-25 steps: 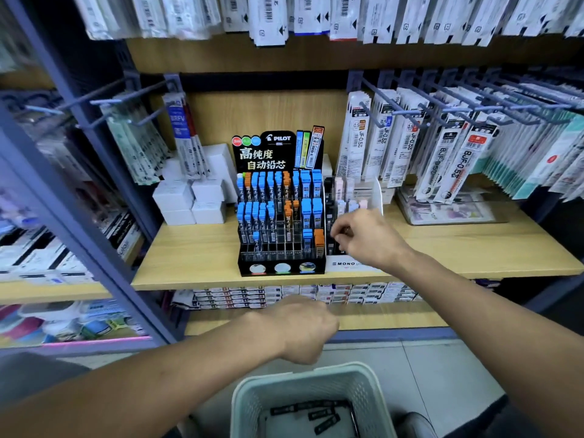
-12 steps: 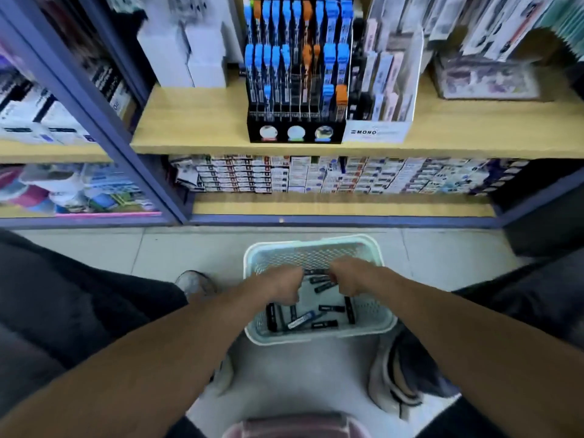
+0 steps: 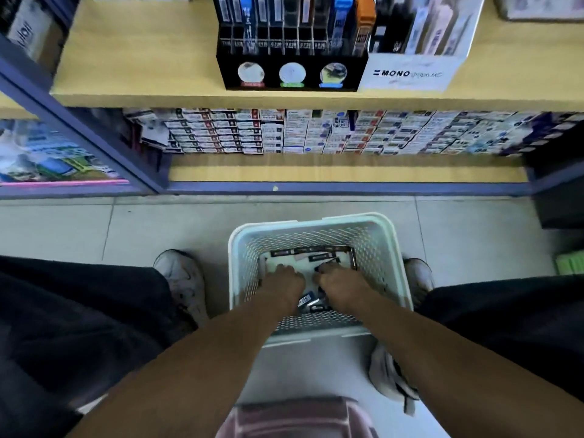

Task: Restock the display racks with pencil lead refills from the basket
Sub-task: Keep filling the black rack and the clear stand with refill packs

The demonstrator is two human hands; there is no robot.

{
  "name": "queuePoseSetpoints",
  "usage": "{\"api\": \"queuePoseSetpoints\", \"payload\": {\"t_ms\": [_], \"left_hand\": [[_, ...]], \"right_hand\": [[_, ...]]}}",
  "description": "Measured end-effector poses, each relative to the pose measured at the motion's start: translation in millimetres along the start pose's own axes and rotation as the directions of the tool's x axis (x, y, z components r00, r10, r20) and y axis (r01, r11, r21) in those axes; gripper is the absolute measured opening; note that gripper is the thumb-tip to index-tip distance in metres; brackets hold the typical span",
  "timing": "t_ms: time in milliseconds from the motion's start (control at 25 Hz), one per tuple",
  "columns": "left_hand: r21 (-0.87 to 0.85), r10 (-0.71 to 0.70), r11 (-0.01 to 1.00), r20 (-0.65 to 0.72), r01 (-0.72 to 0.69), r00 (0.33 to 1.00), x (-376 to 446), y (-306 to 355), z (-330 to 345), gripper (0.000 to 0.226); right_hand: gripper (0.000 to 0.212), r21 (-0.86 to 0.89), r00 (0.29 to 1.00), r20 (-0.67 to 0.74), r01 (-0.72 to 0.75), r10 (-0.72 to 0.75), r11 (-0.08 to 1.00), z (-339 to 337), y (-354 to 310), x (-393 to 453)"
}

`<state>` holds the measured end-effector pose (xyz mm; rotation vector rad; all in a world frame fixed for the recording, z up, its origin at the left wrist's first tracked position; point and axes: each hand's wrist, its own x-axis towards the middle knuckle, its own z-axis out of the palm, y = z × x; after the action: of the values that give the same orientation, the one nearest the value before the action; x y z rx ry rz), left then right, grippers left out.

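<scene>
A pale mint perforated basket [image 3: 316, 220] stands on the floor between my feet. Several black pencil lead refill cases [image 3: 319, 257] lie on its bottom, with a blue-labelled one [image 3: 306, 301] between my wrists. Both hands reach down inside it. My left hand [image 3: 282, 282] has its fingers curled downward near the basket floor, and what they hold is hidden. My right hand [image 3: 340, 283] curls its fingertips on a black refill case [image 3: 328, 266]. The black lead display rack [image 3: 290, 72] stands on the shelf above, with a white MONO rack [image 3: 410, 74] to its right.
The wooden shelf edge [image 3: 142, 98] overhangs a lower shelf packed with small boxes [image 3: 284, 134]. A blue-grey upright [image 3: 94, 134] slants at left. My white shoes [image 3: 183, 279] flank the basket on the tiled floor. A pinkish object [image 3: 297, 418] lies at the bottom edge.
A second ago my right hand was at the rack on the shelf and my left was fisted above the basket. Both hands have dropped into the basket, and the view has tilted down.
</scene>
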<state>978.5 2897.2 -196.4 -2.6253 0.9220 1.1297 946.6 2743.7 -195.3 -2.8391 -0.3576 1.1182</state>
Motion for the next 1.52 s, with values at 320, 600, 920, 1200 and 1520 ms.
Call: {"api": "queuePoseSetpoints", "payload": {"t_ms": [320,600,920,1200,1520], "left_hand": [[0.038,-0.067,0.997,-0.093,0.07,0.993,23.8,1.8,9.2,0.042],[-0.406,-0.225,0.898,-0.085,0.172,0.971,34.5,-18.5,-10.7,0.012],[-0.701,-0.161,0.688,0.105,0.187,0.981,41.3,-19.0,-10.3,0.017],[-0.657,-0.329,0.68,0.123,0.326,0.936,31.3,-17.5,8.0,0.017],[-0.528,-0.352,0.775,0.097,0.348,0.931,23.2,-8.1,16.9,0.021]], "right_hand": [[0.033,-0.015,0.991,-0.08,-0.107,0.106,0.994,11.5,-1.0,16.0],[0.038,0.092,0.97,-0.143,-0.185,0.197,0.978,10.8,4.4,16.3],[0.023,0.114,0.977,-0.074,-0.192,0.201,0.975,7.2,3.0,19.3],[0.033,0.313,0.973,-0.089,-0.177,0.215,0.933,12.0,-6.9,27.1],[0.023,0.211,0.979,-0.078,-0.168,0.188,0.963,6.9,-16.5,32.6]]}}
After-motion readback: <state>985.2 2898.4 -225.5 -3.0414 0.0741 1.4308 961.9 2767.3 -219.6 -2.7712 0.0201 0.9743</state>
